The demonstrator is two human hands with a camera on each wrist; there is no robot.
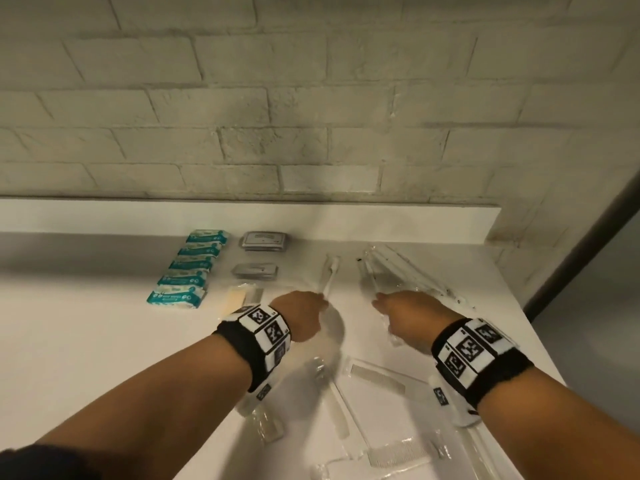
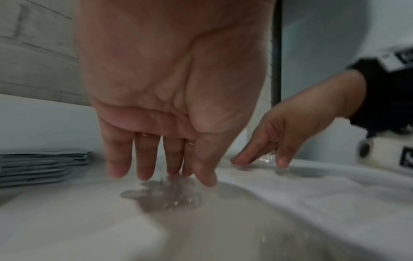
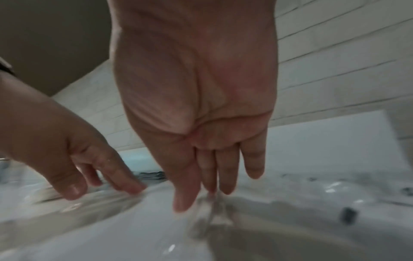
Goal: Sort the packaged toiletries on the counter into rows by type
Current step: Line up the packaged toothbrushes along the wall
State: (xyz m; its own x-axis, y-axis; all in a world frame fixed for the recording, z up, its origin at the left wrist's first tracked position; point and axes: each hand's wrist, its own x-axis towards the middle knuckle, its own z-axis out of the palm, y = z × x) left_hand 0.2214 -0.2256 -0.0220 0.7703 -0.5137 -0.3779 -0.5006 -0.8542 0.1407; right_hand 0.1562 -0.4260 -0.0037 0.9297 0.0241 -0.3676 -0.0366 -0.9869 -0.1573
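Note:
On the white counter (image 1: 104, 341), a toothbrush in clear wrap (image 1: 329, 275) lies alone at the centre. A loose pile of wrapped toothbrushes (image 1: 398, 268) lies to its right. My left hand (image 1: 311, 306) reaches to the single toothbrush's near end. Its fingers are straight, their tips touching the crinkled wrap (image 2: 170, 192). My right hand (image 1: 388, 303) reaches to the pile's near end, fingers straight and resting on clear wrap (image 3: 210, 210). Neither hand grips anything. Both wrist views are blurred.
Several teal soap packets (image 1: 187, 271) form a row at the left, with grey sachet stacks (image 1: 263, 241) and a beige packet (image 1: 239, 297) beside them. Wrapped combs (image 1: 377, 375) and other clear packages lie near the front edge. A brick wall backs the counter.

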